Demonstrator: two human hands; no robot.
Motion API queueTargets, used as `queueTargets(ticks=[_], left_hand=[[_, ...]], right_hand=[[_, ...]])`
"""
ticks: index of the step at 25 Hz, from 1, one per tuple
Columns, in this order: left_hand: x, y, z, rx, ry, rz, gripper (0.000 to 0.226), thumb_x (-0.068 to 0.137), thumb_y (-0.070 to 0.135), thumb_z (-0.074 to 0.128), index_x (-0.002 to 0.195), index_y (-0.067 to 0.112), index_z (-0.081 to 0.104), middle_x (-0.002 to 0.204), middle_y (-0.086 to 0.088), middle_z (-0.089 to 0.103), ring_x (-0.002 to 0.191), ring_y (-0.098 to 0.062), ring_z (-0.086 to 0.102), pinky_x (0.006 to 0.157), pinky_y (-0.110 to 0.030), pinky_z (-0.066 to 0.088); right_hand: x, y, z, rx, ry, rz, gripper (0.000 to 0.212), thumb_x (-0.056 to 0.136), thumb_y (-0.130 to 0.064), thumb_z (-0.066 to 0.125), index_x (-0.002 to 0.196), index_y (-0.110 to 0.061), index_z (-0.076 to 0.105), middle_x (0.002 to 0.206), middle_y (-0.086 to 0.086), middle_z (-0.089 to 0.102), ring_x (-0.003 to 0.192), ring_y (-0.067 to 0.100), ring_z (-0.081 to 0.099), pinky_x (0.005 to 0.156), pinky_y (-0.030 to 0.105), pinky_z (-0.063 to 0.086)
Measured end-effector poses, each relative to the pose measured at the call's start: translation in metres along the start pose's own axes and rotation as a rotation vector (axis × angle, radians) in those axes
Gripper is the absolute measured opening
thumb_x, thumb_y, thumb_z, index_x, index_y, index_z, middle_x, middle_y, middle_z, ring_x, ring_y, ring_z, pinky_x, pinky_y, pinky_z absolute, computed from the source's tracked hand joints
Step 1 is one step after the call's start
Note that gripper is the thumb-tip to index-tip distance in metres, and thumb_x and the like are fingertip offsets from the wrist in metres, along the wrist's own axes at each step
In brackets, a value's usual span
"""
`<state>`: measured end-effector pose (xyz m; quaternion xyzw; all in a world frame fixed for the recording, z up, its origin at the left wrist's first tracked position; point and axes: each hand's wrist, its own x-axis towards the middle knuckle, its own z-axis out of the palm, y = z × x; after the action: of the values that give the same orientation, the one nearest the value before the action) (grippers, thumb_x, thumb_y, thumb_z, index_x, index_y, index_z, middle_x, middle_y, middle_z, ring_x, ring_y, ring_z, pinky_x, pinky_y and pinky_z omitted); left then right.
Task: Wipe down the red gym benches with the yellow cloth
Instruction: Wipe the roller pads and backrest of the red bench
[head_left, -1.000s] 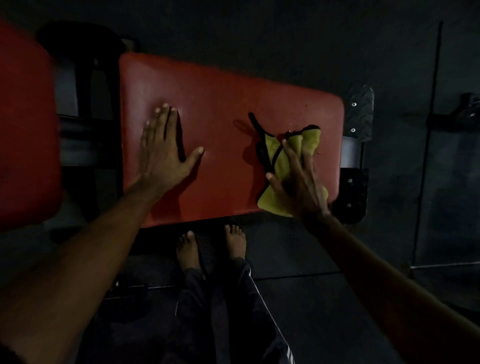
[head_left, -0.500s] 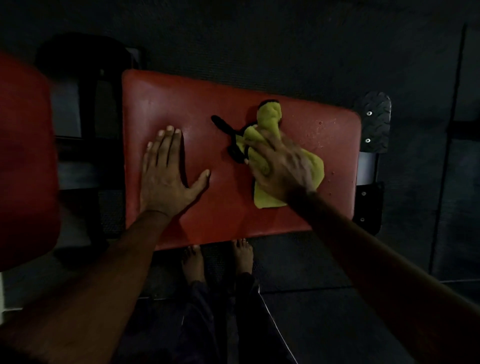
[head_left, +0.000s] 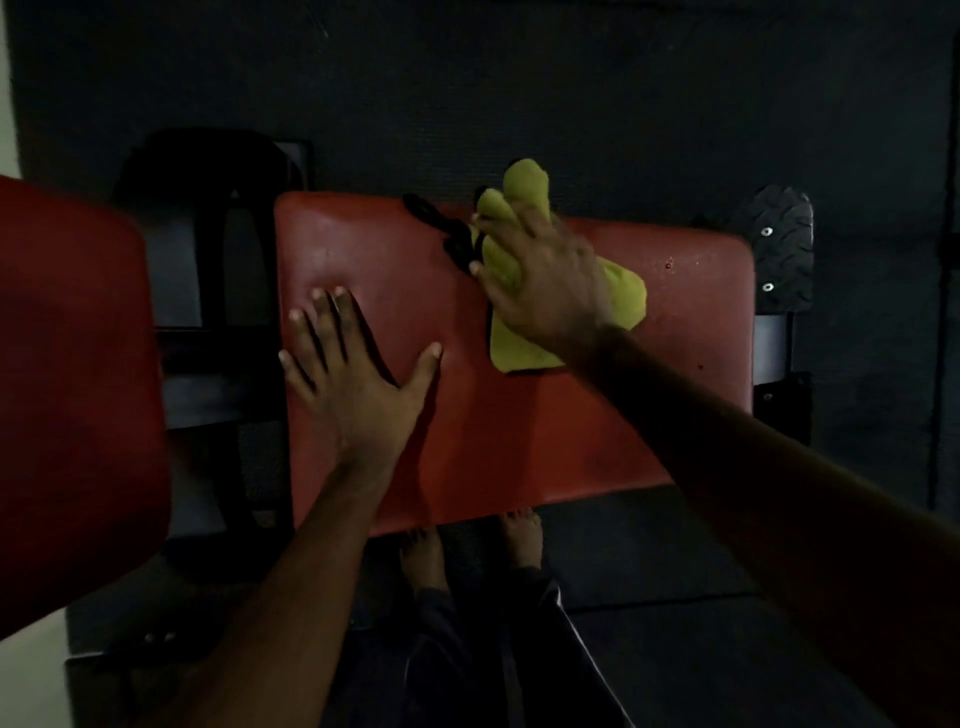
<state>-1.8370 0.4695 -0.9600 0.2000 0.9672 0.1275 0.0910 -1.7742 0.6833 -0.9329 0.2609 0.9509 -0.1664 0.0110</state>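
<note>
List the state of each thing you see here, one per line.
Bench, being wiped.
Second bench, at left, untouched.
Cloth, bunched, at the bench's far edge.
Left hand, flat on the bench, fingers spread.
Right hand, pressing the cloth down.

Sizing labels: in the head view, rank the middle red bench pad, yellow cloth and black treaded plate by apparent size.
1. middle red bench pad
2. yellow cloth, partly under the right hand
3. black treaded plate

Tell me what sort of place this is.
Most likely a gym: a red padded vinyl bench, a second red padded bench beside it, and dark textured floor matting.
</note>
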Motion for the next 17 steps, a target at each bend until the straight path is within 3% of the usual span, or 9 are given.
queueTargets(ticks=[7,9,14,17], left_hand=[[-0.003,0.002,0.009,0.103,0.029,0.002,0.105,0.084,0.081,0.042,0.16,0.012,0.021,0.167,-0.009,0.019,0.155,-0.031,0.012,0.123,-0.058,0.009],[-0.003,0.002,0.011,0.106,0.024,0.002,0.104,0.084,0.081,0.041,0.16,0.012,0.021,0.167,-0.009,0.018,0.155,-0.031,0.012,0.123,-0.057,0.008],[-0.003,0.0,0.012,0.095,0.019,0.006,0.103,0.084,0.079,0.042,0.16,0.013,0.02,0.167,-0.009,0.018,0.155,-0.032,0.011,0.123,-0.057,0.008],[-0.004,0.0,0.013,0.099,0.029,0.005,0.103,0.084,0.078,0.045,0.16,0.014,0.02,0.167,-0.009,0.018,0.155,-0.032,0.011,0.123,-0.058,0.008]], right_hand=[[0.012,-0.001,-0.003,0.161,0.06,0.448,0.051,0.088,-0.05,0.053,0.132,-0.024,0.059,0.14,0.001,0.053,0.114,0.03,0.061,0.095,0.044,0.049],[0.011,-0.014,0.0,0.125,0.049,0.397,0.052,0.089,-0.047,0.054,0.134,-0.021,0.057,0.138,0.005,0.054,0.114,0.031,0.06,0.094,0.044,0.05],[0.027,-0.028,0.005,-0.007,-0.077,0.02,0.053,0.093,-0.048,0.054,0.14,-0.023,0.054,0.14,0.008,0.053,0.118,0.032,0.058,0.095,0.047,0.048],[0.023,0.013,-0.012,0.098,-0.123,0.028,0.044,0.088,-0.041,0.06,0.13,-0.027,0.061,0.131,0.004,0.058,0.11,0.03,0.061,0.09,0.042,0.05]])
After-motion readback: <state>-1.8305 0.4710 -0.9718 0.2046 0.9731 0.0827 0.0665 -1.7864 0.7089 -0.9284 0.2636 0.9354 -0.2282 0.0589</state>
